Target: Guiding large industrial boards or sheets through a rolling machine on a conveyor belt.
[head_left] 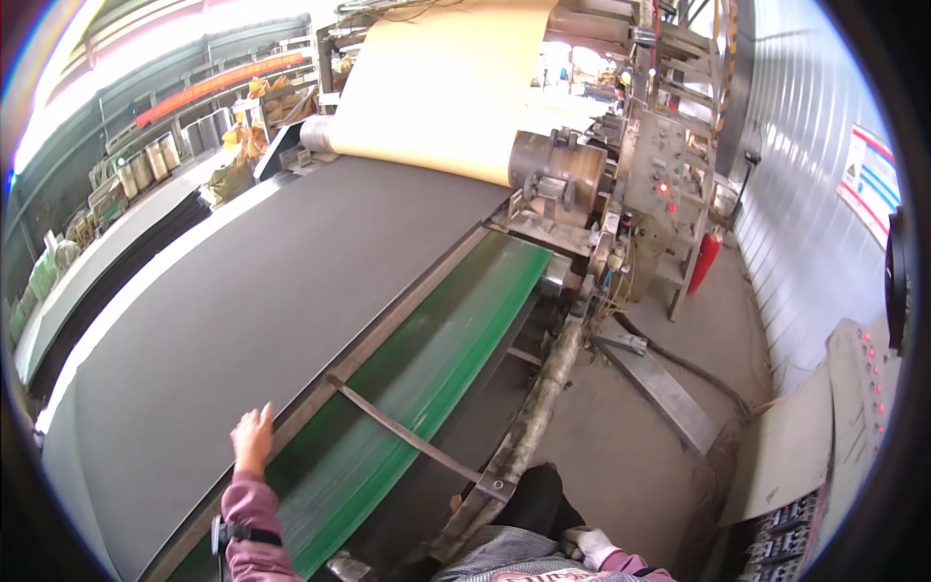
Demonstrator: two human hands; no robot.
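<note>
My left hand (252, 438) reaches over the near right edge of a wide dark grey sheet (281, 262). Its fingers rest at that edge, beside a long metal rail (364, 341), and grip nothing that I can see. A dark strap with a small device (233, 533) is around my left sleeve. My right hand (585, 545) looks pale, perhaps gloved, and stays low by my lap against the checked apron (514, 551). Its fingers are curled; whatever may be in them is hidden. Ahead, a yellowish-tan web (441, 87) comes down to the sheet beside a large steel roller (567, 179).
A green belt (417, 378) runs below the rail, crossed by a metal bar (407, 436). A worn pipe (548, 388) lies along its right. Farther right are a control panel (664, 160) with red lights, a red extinguisher (705, 262), a metal channel (664, 393) and a cabinet (790, 446).
</note>
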